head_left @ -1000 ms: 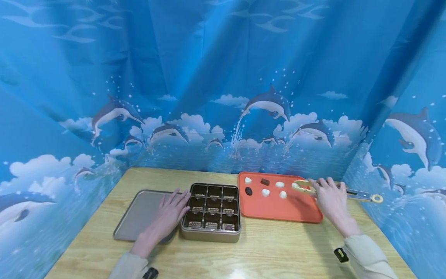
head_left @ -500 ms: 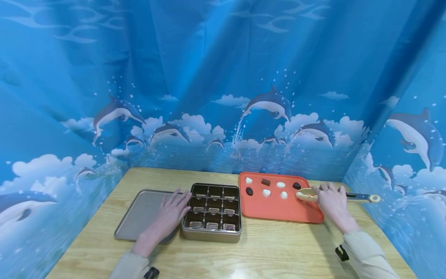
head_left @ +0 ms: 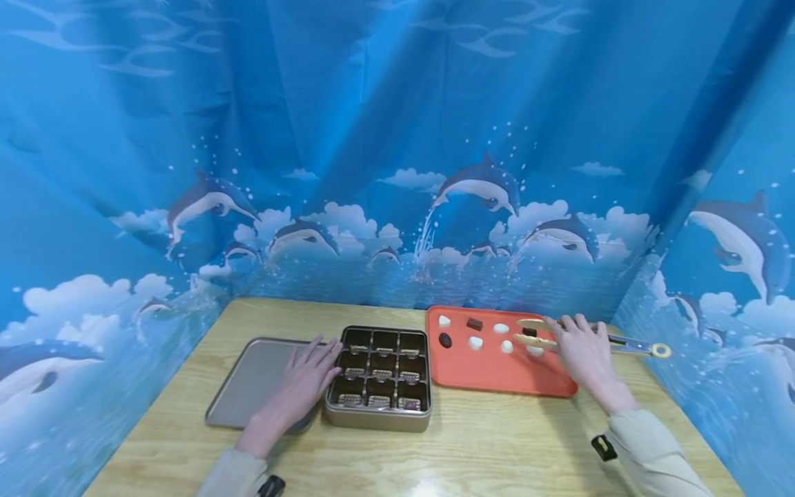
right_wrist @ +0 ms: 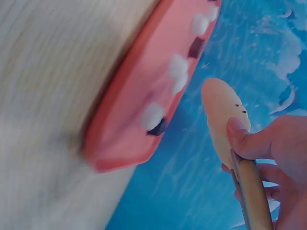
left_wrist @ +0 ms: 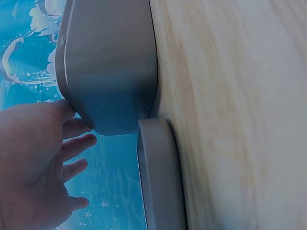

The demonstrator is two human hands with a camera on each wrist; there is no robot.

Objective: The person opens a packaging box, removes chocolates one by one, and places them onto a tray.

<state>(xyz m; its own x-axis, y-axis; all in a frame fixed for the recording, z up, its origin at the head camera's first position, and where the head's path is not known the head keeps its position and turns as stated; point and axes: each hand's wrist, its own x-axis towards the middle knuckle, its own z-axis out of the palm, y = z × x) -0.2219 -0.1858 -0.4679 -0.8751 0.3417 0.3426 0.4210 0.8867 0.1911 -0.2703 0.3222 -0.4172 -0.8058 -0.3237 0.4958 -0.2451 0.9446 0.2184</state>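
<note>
My right hand (head_left: 582, 348) holds a pair of tongs (head_left: 636, 344) with cream-yellow heads and metal arms. In the right wrist view the thumb presses along one tongs head (right_wrist: 221, 112). The heads stand apart over the far right part of the orange tray (head_left: 497, 376), and a dark chocolate (head_left: 529, 332) shows between them. A white chocolate (head_left: 535, 351) lies just below the near head, partly covered. My left hand (head_left: 299, 385) lies with fingers spread, fingertips at the left rim of a bronze tin (head_left: 377, 420) divided into small compartments.
Other chocolates lie on the tray, among them a brown block (head_left: 475, 324), a dark oval (head_left: 445, 339) and several white ones. A flat metal lid (head_left: 248, 383) lies left of the tin, partly under my left forearm. A blue dolphin curtain (head_left: 385, 172) surrounds the wooden table (head_left: 484, 449).
The tongs' heads have spread from nearly together at the white chocolate, and moved a little left and back so the dark chocolate now shows between them. My left hand stays put.
</note>
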